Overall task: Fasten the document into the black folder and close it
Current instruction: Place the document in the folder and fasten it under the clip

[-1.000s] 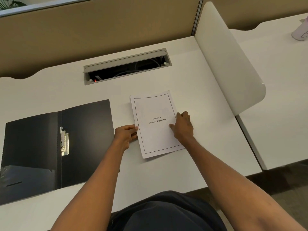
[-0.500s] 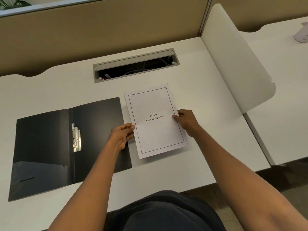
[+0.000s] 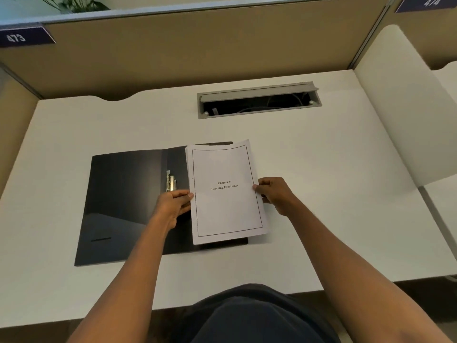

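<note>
Hands [image 3: 173,204] [image 3: 275,193] grasp document [image 3: 226,191] over open folder [image 3: 128,201], metal clip [image 3: 171,183] just left.

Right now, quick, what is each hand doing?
Left hand: closed, pinching the left edge of the document.
Right hand: closed, gripping the document's right edge, over the open folder.

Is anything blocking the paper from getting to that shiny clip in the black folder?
Nothing visible blocks it. The document, held by both hands, hangs over the open black folder; the metal clip lies uncovered just beside its left edge, near the left hand.
</note>
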Available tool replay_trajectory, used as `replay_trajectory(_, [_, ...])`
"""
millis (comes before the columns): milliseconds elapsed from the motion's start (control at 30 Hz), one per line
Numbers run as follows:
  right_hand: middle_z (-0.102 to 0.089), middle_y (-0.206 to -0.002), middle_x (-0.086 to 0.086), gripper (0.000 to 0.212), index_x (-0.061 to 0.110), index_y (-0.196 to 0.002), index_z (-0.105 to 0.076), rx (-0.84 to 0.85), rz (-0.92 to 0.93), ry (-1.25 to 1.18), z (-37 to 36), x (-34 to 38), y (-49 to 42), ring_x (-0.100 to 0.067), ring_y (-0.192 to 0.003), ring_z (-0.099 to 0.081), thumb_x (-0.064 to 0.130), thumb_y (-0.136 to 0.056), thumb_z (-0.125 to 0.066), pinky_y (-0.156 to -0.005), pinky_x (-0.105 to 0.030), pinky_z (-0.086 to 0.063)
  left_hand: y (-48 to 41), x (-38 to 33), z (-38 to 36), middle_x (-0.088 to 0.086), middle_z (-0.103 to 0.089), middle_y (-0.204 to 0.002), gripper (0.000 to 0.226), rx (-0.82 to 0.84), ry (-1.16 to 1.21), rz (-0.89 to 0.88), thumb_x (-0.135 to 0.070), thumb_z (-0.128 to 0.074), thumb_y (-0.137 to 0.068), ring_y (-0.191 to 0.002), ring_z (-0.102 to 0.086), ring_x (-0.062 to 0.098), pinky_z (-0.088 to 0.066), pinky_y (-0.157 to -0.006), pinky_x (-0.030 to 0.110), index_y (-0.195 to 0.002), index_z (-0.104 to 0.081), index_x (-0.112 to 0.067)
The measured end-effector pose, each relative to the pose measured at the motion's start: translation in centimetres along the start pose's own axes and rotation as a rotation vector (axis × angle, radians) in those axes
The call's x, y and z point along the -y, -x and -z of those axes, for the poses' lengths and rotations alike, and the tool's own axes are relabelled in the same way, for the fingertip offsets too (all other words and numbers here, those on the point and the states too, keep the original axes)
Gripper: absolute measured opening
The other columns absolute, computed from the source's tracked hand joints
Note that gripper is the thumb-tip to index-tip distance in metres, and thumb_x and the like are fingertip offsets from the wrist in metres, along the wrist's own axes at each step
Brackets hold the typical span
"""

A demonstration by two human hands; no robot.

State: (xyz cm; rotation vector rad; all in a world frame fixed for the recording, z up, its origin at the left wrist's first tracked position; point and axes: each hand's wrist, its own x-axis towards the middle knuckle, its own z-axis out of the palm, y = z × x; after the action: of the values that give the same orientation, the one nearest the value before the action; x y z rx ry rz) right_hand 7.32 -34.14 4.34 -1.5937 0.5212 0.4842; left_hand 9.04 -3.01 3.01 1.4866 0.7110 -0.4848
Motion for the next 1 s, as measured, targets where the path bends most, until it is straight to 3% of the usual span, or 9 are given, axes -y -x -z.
replay_trajectory(67, [-0.050, -0.084, -0.015, 0.020, -0.008, -0.080, -0.059, 0.006, 0.007, -0.010, -1.9, 0.1, 0.0, -0.025, -0.081, -0.052, 0.005, -0.094, -0.067, -0.081, -0.040, -0.054, -0.1, -0.2, 1.7, 0.010, -0.077, -0.109, 0.017, -0.027, -0.041, -0.022, -0.002, -0.075, -0.090, -0.098, -0.077, 0.023, -0.063, -0.072, 0.027, -0.105, -0.073, -0.009])
replay_trajectory(200, [-0.049, -0.087, -0.014, 0.027, -0.018, -0.086, -0.058, 0.005, -0.009, -0.040, -4.7, -0.1, -0.8, -0.026, -0.083, -0.047, 0.006, -0.093, -0.068, -0.081, -0.039, -0.049, 0.2, -0.8, 4.2, 0.005, -0.079, -0.096, 0.011, -0.104, -0.165, -0.154, -0.006, -0.078, -0.088, -0.090, -0.079, 0.022, -0.061, -0.063, 0.019, -0.095, -0.077, -0.015])
replay_trajectory(300, [-0.053, -0.087, -0.015, 0.031, -0.021, -0.091, -0.057, -0.038, -0.028, -0.064, -5.8, -0.7, -1.4, -0.026, -0.083, -0.052, 0.007, -0.093, -0.070, -0.080, -0.037, -0.050, -0.1, -1.3, 6.3, 0.001, -0.077, -0.101, 0.020, -0.166, -0.333, -0.286, -0.011, -0.078, -0.088, -0.094, -0.074, 0.019, -0.059, -0.065, 0.016, -0.107, -0.077, -0.019])
replay_trajectory(433, [-0.061, -0.092, -0.016, 0.032, -0.022, -0.105, -0.060, -0.082, -0.049, -0.103, -6.0, -1.4, -1.7, -0.026, -0.086, -0.059, 0.006, -0.093, -0.071, -0.091, -0.041, -0.056, -1.4, -1.9, 8.2, 0.002, -0.062, -0.128, 0.067, -0.061, -0.688, -0.363, -0.014, -0.083, -0.084, -0.114, -0.060, 0.019, -0.053, -0.102, 0.038, -0.146, -0.057, -0.018])
replay_trajectory(600, [-0.070, -0.098, -0.019, 0.023, -0.014, -0.106, -0.068, -0.110, -0.067, -0.119, -6.2, -1.5, -1.7, -0.026, -0.091, -0.067, 0.005, -0.092, -0.071, -0.097, -0.043, -0.057, -2.6, -1.4, 8.7, 0.011, -0.049, -0.139, 0.100, 0.103, -0.906, -0.356, -0.015, -0.088, -0.078, -0.126, -0.053, 0.027, -0.047, -0.112, 0.047, -0.161, -0.032, -0.022])
replay_trajectory(767, [-0.072, -0.104, -0.026, 0.021, -0.012, -0.104, -0.070, -0.098, -0.058, -0.092, -6.7, -1.4, -1.9, -0.028, -0.092, -0.069, 0.005, -0.093, -0.070, -0.097, -0.045, -0.059, -3.1, -0.4, 8.4, 0.013, -0.049, -0.139, 0.100, 0.099, -0.932, -0.370, -0.013, -0.087, -0.079, -0.127, -0.052, 0.028, -0.046, -0.113, 0.046, -0.161, -0.031, -0.018])
replay_trajectory(900, [-0.061, -0.093, -0.034, 0.032, -0.020, -0.109, -0.062, -0.096, -0.066, -0.074, -7.4, -1.1, -2.3, -0.028, -0.089, -0.060, 0.006, -0.093, -0.070, -0.103, -0.055, -0.050, -3.3, -0.1, 8.5, 0.011, -0.050, -0.138, 0.095, 0.094, -0.920, -0.381, -0.015, -0.086, -0.081, -0.125, -0.053, 0.026, -0.048, -0.111, 0.044, -0.160, -0.034, -0.018])
replay_trajectory(1000, [-0.062, -0.092, -0.021, 0.031, -0.019, -0.109, -0.063, -0.088, -0.066, -0.067, -7.9, -1.0, -2.5, -0.029, -0.088, -0.059, 0.006, -0.093, -0.070, -0.103, -0.056, -0.049, -3.5, 0.1, 8.7, 0.009, -0.050, -0.134, 0.090, 0.099, -0.916, -0.397, -0.016, -0.086, -0.082, -0.121, -0.053, 0.024, -0.050, -0.109, 0.043, -0.158, -0.038, -0.021])
